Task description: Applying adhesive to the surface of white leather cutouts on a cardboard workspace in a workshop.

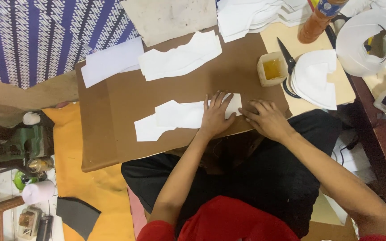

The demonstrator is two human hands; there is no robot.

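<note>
A brown board [112, 102] lies across my lap. On it a row of overlapping white cut pieces [175, 117] runs from left to right. My left hand [215, 116] presses flat on the right end of that row, fingers spread. My right hand [266, 118] rests just to its right, fingertips touching the edge of the last white piece [235, 103] and the board. Neither hand grips anything.
More white cut pieces [179, 60] and a white sheet [110, 60] lie at the board's far side. A small tub of yellow glue [272, 69], black scissors [287, 56], a stack of white pieces [313, 78], a bottle [320, 18] and a white roll [367, 42] stand at right. A sewing machine [14, 143] is at left.
</note>
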